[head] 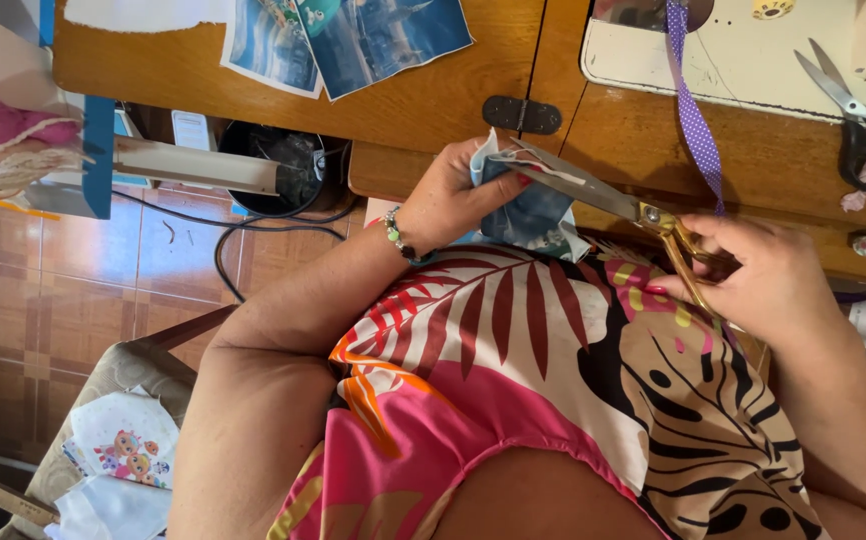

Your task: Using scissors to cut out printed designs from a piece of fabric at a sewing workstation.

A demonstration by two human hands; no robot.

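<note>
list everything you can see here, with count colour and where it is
fabric piece: 1, blue print, in left hand at the table edge
gold scissors: 1, gold handles, in right hand, blades on the fabric piece
black scissors: 1, black handles, on the table, far right
ribbon: 1, purple dotted, hanging over the table edge
photos: several, mostly blue, on the table, top centre
table: 1, brown wood, across the top
cables: a few, black, on the tiled floor
printed cloth: 1, white with cartoon figures, bottom left
bracelet: 1, beaded, left wrist
left hand: holding the fabric piece
right hand: gripping the gold scissors
</note>
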